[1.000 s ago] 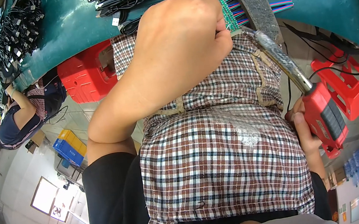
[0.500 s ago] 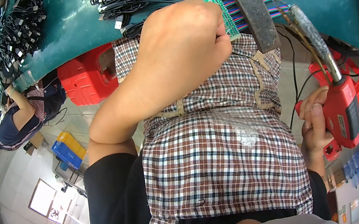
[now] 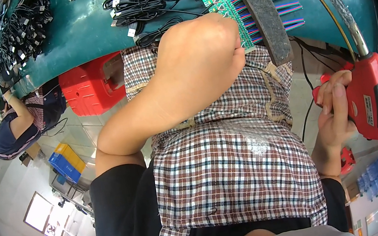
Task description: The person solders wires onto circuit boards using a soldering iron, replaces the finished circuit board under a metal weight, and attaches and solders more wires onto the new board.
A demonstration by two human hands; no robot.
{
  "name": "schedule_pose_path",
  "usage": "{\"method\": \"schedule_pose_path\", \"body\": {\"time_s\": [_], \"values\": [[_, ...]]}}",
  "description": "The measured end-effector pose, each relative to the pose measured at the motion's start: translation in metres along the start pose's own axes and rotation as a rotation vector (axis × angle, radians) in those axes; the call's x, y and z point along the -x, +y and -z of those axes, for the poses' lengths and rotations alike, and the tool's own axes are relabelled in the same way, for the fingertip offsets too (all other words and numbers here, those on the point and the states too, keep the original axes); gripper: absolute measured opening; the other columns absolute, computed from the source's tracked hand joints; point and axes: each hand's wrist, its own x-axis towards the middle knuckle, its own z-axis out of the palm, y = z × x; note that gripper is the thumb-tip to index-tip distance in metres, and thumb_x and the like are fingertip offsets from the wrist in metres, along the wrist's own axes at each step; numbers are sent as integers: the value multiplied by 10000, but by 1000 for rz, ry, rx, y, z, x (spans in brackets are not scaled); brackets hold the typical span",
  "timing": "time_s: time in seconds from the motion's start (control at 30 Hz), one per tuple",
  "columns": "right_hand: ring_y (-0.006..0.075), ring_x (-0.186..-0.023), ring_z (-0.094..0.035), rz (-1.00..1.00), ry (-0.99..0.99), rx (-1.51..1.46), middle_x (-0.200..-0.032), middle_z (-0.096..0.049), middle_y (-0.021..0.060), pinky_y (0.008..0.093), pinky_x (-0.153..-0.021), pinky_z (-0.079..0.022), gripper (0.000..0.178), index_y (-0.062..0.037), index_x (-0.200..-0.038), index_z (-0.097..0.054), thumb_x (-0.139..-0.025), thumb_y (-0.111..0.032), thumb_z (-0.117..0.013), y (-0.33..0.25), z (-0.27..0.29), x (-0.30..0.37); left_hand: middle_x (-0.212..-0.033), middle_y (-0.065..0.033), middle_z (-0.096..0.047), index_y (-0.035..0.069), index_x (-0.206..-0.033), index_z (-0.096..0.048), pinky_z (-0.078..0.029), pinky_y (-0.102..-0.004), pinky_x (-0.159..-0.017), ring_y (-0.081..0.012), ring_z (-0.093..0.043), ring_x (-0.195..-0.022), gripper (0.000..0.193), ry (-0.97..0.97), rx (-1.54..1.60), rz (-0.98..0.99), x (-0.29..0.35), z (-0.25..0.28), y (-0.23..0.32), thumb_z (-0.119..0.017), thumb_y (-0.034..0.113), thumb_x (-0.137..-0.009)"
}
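Soldering gun (image 3: 366, 82) shifted right, white printed label (image 3: 369, 110)

A red stool (image 3: 86, 91) at left; near it, crates (image 3: 64, 166) (blue and yellow).

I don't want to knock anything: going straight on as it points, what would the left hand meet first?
Likely the row of green circuit boards, just beyond the left hand, before the dark bar. Seen from above, height and contact are unclear.
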Motion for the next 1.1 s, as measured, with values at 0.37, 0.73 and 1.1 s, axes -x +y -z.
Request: {"method": "schedule_pose_path", "body": {"time_s": [0.37, 0.73, 1.1], "values": [[67, -575, -441, 78, -20, 78, -973, -612, 118, 257, -567, -432, 213, 49, -1186, -576, -981, -5, -566, -13, -33, -27, -795, -75, -663, 50, -843, -684, -543, -344, -595, -222, -702, -678, 130, 13, 66, -18, 8, 6, 3, -802, 96, -815], [64, -829, -590, 37, -69, 354, -1102, -659, 37, 213, -749, -459, 509, 14, -1340, -551, -878, 57, -761, -7, -59, -50, -909, -64, -617, 84, -910, -748, -500, -380, -756, -261, -623, -879, 158, 291, -34, -59, -4, 36, -12, -818, 99, -769], [310, -1010, -601, 642, -115, 717, -1151, -563, 154, 403, -896, -500, 696, 7, -1267, -493, -717, -45, -916, 8, -89, -77, -1007, -134, -616, 17, -1022, -752, -494, -428, -905, -328, -592, -999, 408, 341, -167, 35, -52, 34, -67, -846, 335, -785]]}}
